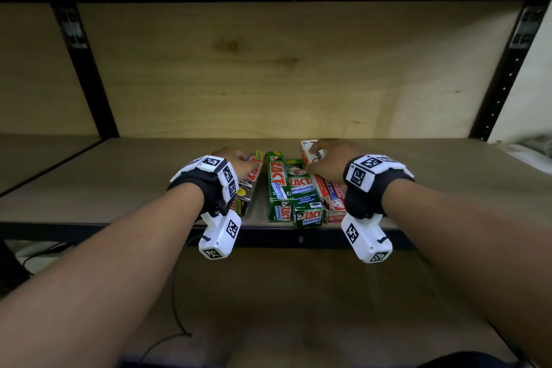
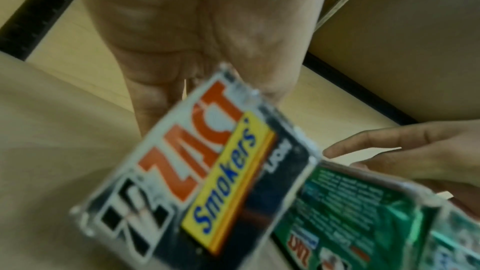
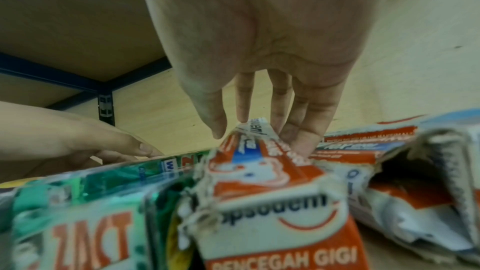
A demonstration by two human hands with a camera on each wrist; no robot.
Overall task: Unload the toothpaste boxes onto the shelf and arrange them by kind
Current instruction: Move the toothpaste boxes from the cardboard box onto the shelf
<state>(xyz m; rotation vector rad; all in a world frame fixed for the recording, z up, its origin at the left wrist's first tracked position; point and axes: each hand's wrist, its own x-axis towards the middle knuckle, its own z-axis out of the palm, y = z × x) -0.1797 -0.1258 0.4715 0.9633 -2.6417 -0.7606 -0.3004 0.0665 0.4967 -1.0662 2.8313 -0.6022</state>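
Toothpaste boxes lie lengthwise on the wooden shelf [image 1: 119,182]. My left hand [image 1: 246,160] grips the far part of a black Zact Smokers box [image 1: 245,188] [image 2: 207,171] at the left; its fingertips are hidden behind the box. Two green Zact Whitening boxes [image 1: 279,188] [image 1: 305,197] lie in the middle. My right hand [image 1: 313,155] [image 3: 257,137] pinches a red-and-white Pepsodent box [image 1: 310,152] [image 3: 262,174], thumb on one side and fingers on the other. More Pepsodent boxes [image 1: 336,200] [image 3: 415,171] lie under my right wrist, one with a torn open end.
Black metal uprights [image 1: 89,75] [image 1: 501,75] frame the bay, with a plywood back panel [image 1: 283,69] behind. The shelf's front edge [image 1: 298,237] is just below the box ends. Another board [image 1: 298,308] lies lower down, and a cable [image 1: 176,308] hangs at the left.
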